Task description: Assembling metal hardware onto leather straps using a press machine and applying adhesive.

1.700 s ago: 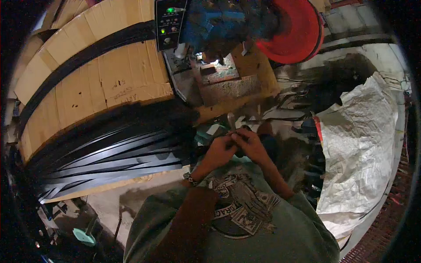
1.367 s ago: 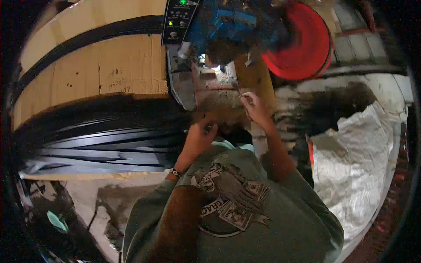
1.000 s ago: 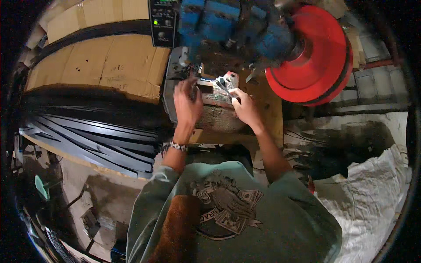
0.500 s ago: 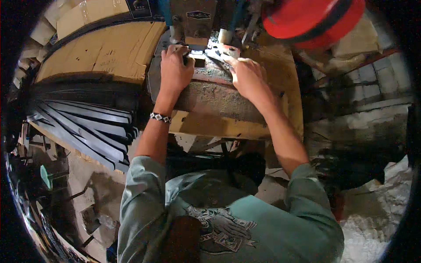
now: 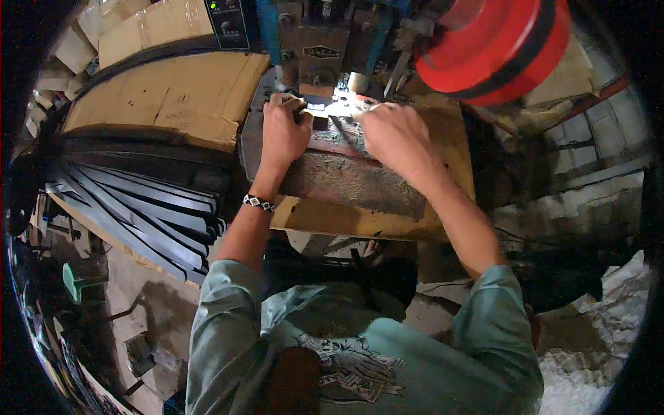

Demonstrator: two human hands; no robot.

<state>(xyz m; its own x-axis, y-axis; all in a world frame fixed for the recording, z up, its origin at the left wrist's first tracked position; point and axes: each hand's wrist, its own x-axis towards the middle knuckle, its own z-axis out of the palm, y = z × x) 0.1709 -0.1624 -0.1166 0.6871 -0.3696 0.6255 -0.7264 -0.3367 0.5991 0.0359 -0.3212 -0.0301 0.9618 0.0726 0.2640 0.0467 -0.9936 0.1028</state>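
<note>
Blue press [image 5: 324,41] | small bright piece [image 5: 317,107] toward bed's [image 5: 346,173] back edge, between hands | left hand [image 5: 287,131] curled, right hand [image 5: 398,131] pinched, can't tell on what | strips [image 5: 149,214] piled left; how much is done, can't tell

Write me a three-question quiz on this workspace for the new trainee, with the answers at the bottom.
1. Multiple choice: which wrist wears the black-and-white bracelet?
a) left
b) right
c) both

2. True or false: the long grey strips are piled on the same side of the person as the left hand.

3. Fill in: the hand nearer the red wheel is the ____ hand.

Key:
1. a
2. True
3. right hand
</note>
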